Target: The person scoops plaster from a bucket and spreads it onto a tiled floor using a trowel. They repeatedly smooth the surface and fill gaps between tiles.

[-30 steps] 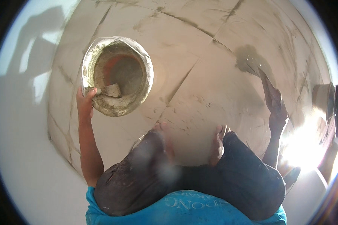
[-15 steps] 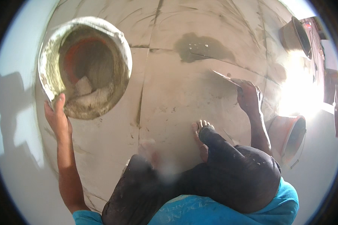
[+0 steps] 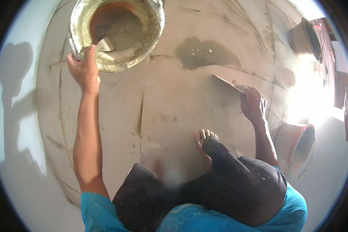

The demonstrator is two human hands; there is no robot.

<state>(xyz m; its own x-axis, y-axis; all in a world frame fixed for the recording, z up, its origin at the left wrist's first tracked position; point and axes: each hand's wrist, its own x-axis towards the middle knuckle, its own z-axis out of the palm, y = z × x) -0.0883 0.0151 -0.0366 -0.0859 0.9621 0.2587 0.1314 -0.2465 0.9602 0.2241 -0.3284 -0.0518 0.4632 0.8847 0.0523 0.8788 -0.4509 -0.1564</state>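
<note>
Streaked tiled floor (image 3: 174, 92), dark wet patch (image 3: 207, 53), pale wall (image 3: 23, 116) at left, 2 buckets (image 3: 299, 40) at right, left grip (image 3: 84, 70) pinching scraper (image 3: 105, 45) and rim of crusted bucket (image 3: 154, 27) at upper left, right grip (image 3: 254, 102) closed around flat trowel (image 3: 225, 82)

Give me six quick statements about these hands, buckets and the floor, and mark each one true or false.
1. The left hand grips the large bucket at its rim. True.
2. The right hand is empty. False: it holds a flat-bladed tool.
3. A dark patch shows on the floor. True.
4. The large bucket is full to its brim. False: the grey contents lie below the rim.
5. The far bucket and near bucket are both right of the right hand. True.
6. The right foot wears a shoe. False: it is bare.
</note>
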